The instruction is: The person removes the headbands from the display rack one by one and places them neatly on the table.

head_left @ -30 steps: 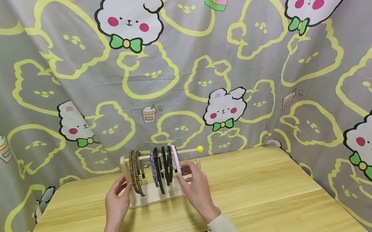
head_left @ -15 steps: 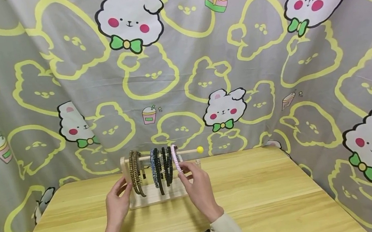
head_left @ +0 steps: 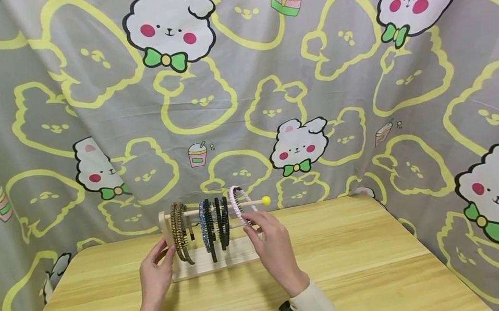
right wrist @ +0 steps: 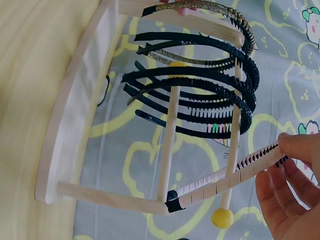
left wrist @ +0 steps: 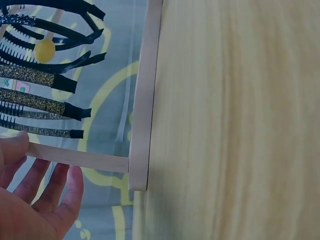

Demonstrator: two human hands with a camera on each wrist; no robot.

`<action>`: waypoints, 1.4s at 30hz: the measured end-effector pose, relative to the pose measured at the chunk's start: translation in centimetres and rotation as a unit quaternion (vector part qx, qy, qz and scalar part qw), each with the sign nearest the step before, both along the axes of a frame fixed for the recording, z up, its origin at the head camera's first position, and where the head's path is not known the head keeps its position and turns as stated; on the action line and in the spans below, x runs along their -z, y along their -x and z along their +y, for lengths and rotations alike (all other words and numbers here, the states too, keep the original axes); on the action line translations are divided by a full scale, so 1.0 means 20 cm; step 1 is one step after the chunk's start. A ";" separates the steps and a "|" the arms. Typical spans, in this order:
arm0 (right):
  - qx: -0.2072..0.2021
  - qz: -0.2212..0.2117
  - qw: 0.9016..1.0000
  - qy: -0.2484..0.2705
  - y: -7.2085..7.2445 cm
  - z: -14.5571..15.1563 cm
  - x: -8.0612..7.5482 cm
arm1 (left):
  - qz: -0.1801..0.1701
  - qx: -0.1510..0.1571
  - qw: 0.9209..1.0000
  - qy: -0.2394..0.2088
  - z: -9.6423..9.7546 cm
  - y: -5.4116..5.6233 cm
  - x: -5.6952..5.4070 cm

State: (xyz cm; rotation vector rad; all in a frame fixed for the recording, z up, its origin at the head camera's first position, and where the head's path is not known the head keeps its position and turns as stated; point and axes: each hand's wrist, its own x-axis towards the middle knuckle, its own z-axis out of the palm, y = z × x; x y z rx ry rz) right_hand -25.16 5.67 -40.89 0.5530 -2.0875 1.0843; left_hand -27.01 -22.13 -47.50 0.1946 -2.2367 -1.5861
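A wooden headband rack (head_left: 239, 254) stands on the table, with a horizontal rod tipped by a yellow ball (head_left: 266, 201). At its left end, my left hand (head_left: 155, 275) grips the wooden upright (left wrist: 85, 157) between thumb and fingers. Brown beaded headbands (head_left: 179, 230) hang near that upright. Farther along the rod hang a glittery blue headband (head_left: 204, 229) and several black headbands (head_left: 220, 222). My right hand (head_left: 278, 249) pinches a pale pink headband (right wrist: 215, 187) close to the ball. It is tilted, and the rod appears to pass through its loop; its dark tips point toward the rack's lower part.
The wood-grain table (head_left: 357, 257) extends in front and to both sides. A grey curtain (head_left: 345, 90) with yellow outlines and white rabbits hangs right behind the rack. The rack's second, lower rod (right wrist: 170, 140) also ends in a yellow ball.
My right hand has drawn the pink headband rightward along the rod, away from the black ones, turning and tilting it. My left hand stays on the upright.
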 end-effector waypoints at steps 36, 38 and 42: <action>0.065 0.064 0.995 -0.048 0.03 0.24 0.00 | -0.017 -0.002 1.000 -0.009 0.00 -0.01 0.00; 0.074 0.066 0.994 -0.053 0.04 0.27 0.01 | -0.015 -0.005 1.000 -0.008 0.00 -0.01 0.00; 0.095 0.070 0.991 -0.057 0.07 0.33 0.03 | -0.011 -0.012 1.000 -0.006 0.00 0.00 0.01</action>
